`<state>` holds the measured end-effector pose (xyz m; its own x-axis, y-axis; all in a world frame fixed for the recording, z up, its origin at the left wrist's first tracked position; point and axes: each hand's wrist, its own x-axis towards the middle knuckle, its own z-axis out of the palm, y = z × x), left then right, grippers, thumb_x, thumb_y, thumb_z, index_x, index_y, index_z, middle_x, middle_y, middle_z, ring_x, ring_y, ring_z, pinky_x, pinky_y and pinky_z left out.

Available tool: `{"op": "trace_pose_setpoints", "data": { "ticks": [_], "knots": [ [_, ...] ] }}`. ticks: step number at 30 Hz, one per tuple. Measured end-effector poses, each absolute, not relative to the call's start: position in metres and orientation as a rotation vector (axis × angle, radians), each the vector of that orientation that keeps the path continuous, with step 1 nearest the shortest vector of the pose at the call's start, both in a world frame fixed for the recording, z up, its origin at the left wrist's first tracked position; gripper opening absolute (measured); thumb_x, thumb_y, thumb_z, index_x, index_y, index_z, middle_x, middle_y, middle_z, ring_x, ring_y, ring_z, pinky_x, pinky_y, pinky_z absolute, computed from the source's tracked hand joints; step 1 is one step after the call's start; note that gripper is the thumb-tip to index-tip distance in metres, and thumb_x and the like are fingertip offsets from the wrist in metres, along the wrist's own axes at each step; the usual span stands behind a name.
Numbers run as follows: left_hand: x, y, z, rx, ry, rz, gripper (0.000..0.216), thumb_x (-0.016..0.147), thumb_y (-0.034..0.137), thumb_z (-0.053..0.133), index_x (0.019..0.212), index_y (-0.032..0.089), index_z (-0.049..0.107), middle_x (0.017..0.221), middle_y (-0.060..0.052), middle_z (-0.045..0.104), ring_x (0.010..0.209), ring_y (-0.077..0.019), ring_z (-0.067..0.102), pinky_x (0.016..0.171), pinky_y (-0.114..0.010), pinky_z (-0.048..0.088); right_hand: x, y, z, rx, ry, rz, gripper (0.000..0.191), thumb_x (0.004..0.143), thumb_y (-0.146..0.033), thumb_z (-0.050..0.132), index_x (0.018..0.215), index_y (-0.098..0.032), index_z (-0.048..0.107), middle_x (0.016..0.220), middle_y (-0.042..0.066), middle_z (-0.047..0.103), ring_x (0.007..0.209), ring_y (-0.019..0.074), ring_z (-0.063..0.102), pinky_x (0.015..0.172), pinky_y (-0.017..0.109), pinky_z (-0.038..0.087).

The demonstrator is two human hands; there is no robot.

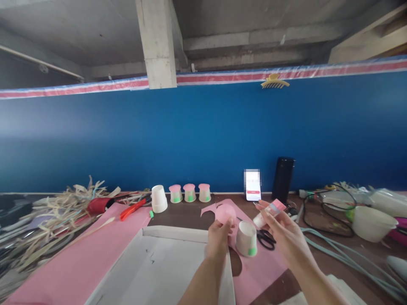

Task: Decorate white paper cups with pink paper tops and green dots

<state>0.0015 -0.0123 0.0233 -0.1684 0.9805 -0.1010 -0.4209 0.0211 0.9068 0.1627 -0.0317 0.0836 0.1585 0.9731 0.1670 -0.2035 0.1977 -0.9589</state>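
My left hand (219, 239) pinches a round pink paper piece (226, 213) at its lower edge. In my right hand (281, 226) is a small white-and-pink glue bottle (269, 213), tilted with its white end down to the left. An upside-down paper cup (246, 238) with a green patch stands between my hands on the cut pink paper (254, 275). Black-handled scissors (266, 239) lie right beside that cup, partly hidden. At the back, three small cups (190, 195) with green patches carry pink paper tops, next to a plain white cup stack (159, 199).
A shallow white box (165, 258) lies in front, beside a large pink sheet (73, 254) with a red-handled tool (132, 209). Paper strips (73, 212) pile up at left. Behind stand a lit phone (253, 186) and a black cylinder (282, 180). Cables and a white tub (373, 223) are at right.
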Motion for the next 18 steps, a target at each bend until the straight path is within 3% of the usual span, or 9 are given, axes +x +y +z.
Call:
{"op": "trace_pose_setpoints", "data": {
  "ticks": [4,11,18],
  "knots": [
    [0.0020,-0.0138,0.0241,0.822,1.213,1.463,0.038,0.067,0.051,0.073,0.065,0.014,0.065,0.048,0.004,0.047,0.040,-0.0065,0.037,0.043,-0.022,0.026,0.1605,-0.0279,0.0769,-1.022,-1.027,1.029,0.056,0.065,-0.048,0.080,0.112,-0.020,0.069,0.093,0.003,0.072,0.088,0.0229,0.064,0.070,0.028,0.050],
    [-0.0032,-0.0125,0.0260,0.779,1.318,1.388,0.026,0.068,0.038,0.071,0.059,0.016,0.061,0.043,0.004,0.044,0.037,-0.0075,0.034,0.039,-0.022,0.021,0.1622,-0.0241,0.0766,-1.020,-0.976,1.053,0.062,0.065,-0.048,0.080,0.120,-0.022,0.067,0.091,0.001,0.074,0.087,0.0214,0.066,0.072,0.026,0.050],
    [-0.0053,-0.0095,0.0249,0.660,1.302,1.356,0.031,0.071,0.044,0.066,0.060,0.017,0.055,0.054,-0.002,0.057,0.038,-0.0063,0.033,0.039,-0.020,0.018,0.1621,-0.0233,0.0738,-1.027,-0.955,1.083,0.063,0.065,-0.046,0.080,0.120,-0.021,0.066,0.088,0.000,0.072,0.079,0.0178,0.063,0.064,0.024,0.047]
  ]
}}
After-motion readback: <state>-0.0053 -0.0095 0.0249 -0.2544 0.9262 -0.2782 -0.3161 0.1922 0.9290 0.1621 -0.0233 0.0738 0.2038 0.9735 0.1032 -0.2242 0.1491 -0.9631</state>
